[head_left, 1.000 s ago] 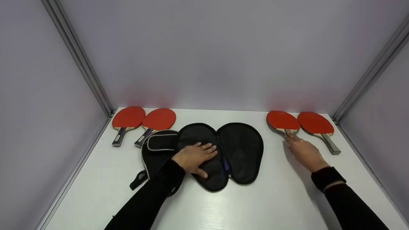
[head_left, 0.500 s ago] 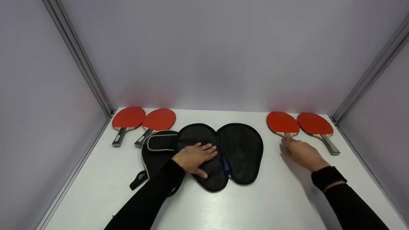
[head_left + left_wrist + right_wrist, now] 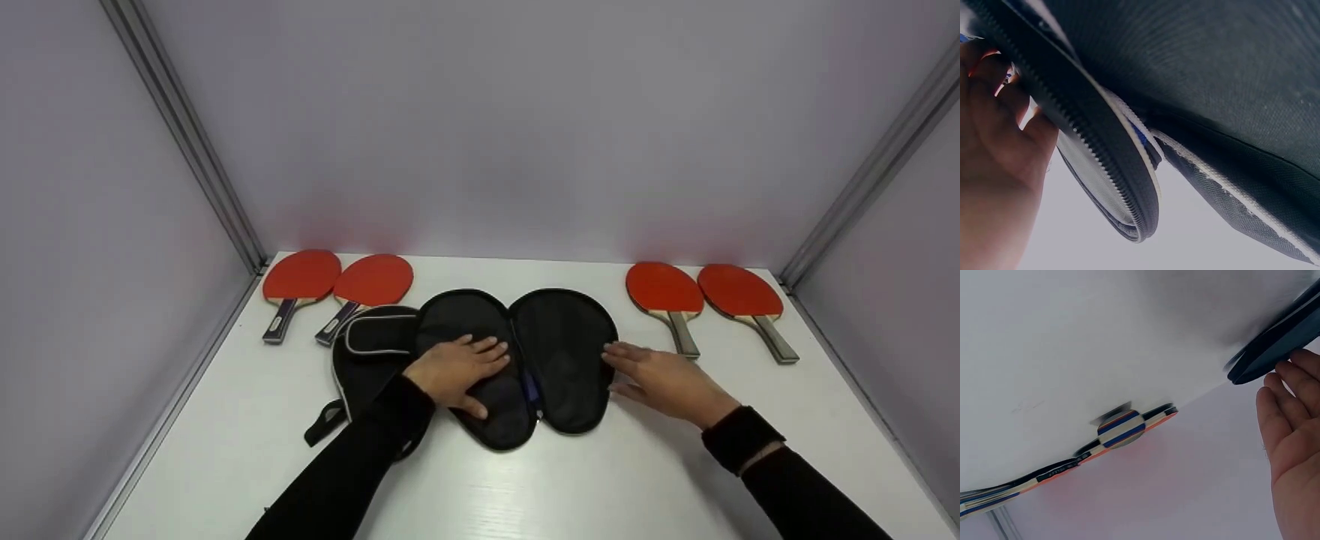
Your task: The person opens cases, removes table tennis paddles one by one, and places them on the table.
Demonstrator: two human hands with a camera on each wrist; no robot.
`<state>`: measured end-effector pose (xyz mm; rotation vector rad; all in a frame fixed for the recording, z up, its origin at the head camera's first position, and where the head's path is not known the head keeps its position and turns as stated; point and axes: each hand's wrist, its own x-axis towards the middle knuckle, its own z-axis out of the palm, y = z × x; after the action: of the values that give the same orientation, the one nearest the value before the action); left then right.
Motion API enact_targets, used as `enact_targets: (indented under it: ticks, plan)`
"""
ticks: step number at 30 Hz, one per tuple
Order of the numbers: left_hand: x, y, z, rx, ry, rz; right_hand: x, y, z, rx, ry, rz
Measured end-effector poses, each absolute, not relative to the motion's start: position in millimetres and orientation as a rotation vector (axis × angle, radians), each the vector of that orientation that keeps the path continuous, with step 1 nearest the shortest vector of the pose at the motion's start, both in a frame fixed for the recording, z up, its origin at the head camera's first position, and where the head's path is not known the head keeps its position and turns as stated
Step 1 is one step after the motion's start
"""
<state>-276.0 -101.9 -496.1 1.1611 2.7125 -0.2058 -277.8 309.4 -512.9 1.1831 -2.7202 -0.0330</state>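
A black zip-up table tennis paddle case [image 3: 566, 352] lies unfolded in the middle of the white table, its two halves side by side. My left hand [image 3: 459, 373] rests on the left half with fingers spread. At the edge of the right half is my right hand [image 3: 671, 382], its fingers extended and empty; whether they touch the rim I cannot tell. Under my left forearm, a second black case [image 3: 375, 360] with light piping is partly hidden. In the left wrist view, the zipper edge [image 3: 1081, 138] runs beside my left fingers.
Two red paddles with grey handles lie at the back right, the inner paddle [image 3: 664, 289] and the outer paddle [image 3: 741, 291]. At the back left are two more red paddles, a left one [image 3: 302, 276] and a right one [image 3: 375, 281]. Grey walls [image 3: 480, 135] enclose the table.
My right hand has come off the inner right paddle's handle and moved left to the case's right edge. That paddle now lies flat with its handle in sight. My left hand has stayed put.
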Motion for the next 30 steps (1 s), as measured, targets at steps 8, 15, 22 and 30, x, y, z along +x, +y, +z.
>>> enact_targets:
  ticks: [8, 15, 22, 30]
  plan:
    - [-273, -102, -499, 1.159, 2.746, -0.224, -267, 292, -516, 1.23, -2.83, 0.009]
    - [-269, -106, -511, 1.2, 2.825, -0.188, -267, 290, -514, 1.235, -2.853, 0.071]
    - [-260, -114, -486, 1.02, 2.855, 0.018, -268, 291, -514, 1.25, -2.841, 0.086]
    - [-270, -143, -475, 0.734, 3.079, 0.364, -268, 294, -516, 1.248, -2.829, 0.106]
